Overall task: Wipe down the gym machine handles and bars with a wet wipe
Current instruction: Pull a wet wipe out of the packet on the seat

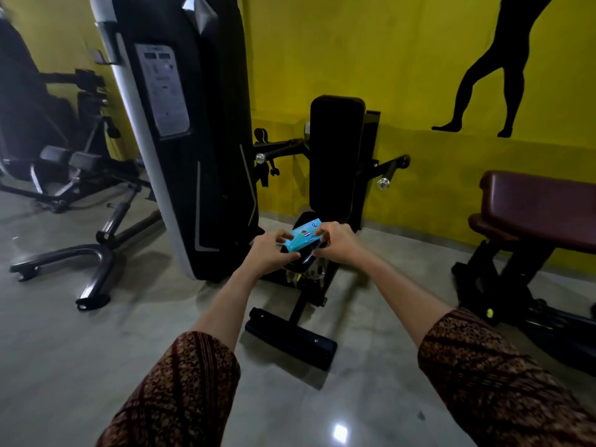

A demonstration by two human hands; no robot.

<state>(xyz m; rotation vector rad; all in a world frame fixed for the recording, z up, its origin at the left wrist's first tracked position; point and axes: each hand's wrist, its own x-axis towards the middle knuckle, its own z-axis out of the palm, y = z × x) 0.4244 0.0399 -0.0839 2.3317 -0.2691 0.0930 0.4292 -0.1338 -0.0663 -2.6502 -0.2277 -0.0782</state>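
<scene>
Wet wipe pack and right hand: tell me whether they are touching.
Touching. The head view shows the right hand pinching the right end of the wet wipe pack with curled fingers; the left hand grips its other end.

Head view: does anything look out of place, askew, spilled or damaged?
Nothing stands out. The left hand and right hand pinch a light-blue rectangular wet-wipe pack above the machine's black padded seat; the grey polished floor shows no spill.
</scene>
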